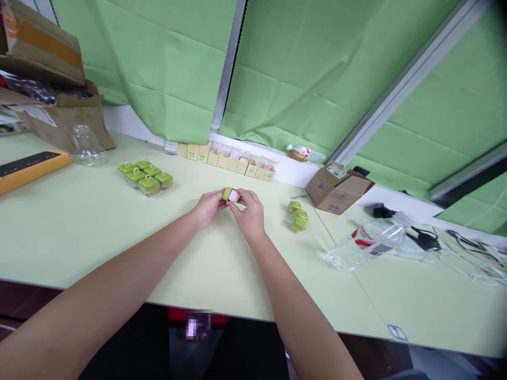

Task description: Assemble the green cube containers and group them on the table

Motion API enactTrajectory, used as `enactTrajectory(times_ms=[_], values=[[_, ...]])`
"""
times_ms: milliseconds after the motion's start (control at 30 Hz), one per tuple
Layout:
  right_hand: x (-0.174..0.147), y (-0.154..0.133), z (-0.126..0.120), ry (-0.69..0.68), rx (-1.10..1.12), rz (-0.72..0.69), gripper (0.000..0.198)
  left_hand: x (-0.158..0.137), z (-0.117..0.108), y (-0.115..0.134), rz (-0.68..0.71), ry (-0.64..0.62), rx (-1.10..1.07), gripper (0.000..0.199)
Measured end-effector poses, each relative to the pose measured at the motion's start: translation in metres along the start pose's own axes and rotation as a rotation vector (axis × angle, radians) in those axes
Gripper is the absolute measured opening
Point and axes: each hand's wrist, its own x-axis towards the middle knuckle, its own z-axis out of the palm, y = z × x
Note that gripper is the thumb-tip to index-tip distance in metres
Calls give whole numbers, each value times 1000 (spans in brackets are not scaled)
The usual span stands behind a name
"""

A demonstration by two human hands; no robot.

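Over the middle of the table, my left hand (pixel 208 207) and my right hand (pixel 249 211) meet around a small green-lidded container (pixel 227 193). Its green part faces my left fingers, and a pale pinkish-white part (pixel 234 196) shows on the side of my right fingers. Both hands are closed on it; I cannot tell whether lid and pale part are joined. Left of my hands stands a cluster of several clear little containers (pixel 149 183) with green looped lids. Three more such containers (pixel 299 224) stand to the right.
A row of small open cartons (pixel 224 158) lines the back edge. A cardboard box (pixel 335 187) and a large clear bottle (pixel 366 244) are on the right, with cables (pixel 471 245) beyond. At left are a glass jar (pixel 87 148), an orange-edged device (pixel 34 170) and stacked boxes (pixel 47 47).
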Motion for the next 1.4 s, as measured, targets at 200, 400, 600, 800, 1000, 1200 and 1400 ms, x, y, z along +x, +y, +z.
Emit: enactTrajectory(times_ms=[200,400,600,800,1000,1200,1400], values=[[-1,1,2,-17,-54,29,29,0,-4,-3,-26,-11,3,17],[0,4,2,-42,-59,44,28,0,-5,-3,-32,-5,8,17],[0,5,3,-71,-17,45,35,1,-5,-4,-41,1,19,14],[-4,6,11,-54,29,60,38,2,-3,-4,-35,19,17,13],[-8,4,19,-42,-23,33,47,1,-2,-3,-76,-7,-28,14],[-8,-6,17,-58,-64,-1,56,4,-4,-1,-75,-37,-70,11],[-8,-6,8,-86,-60,8,58,3,-3,7,-39,-91,-63,12]])
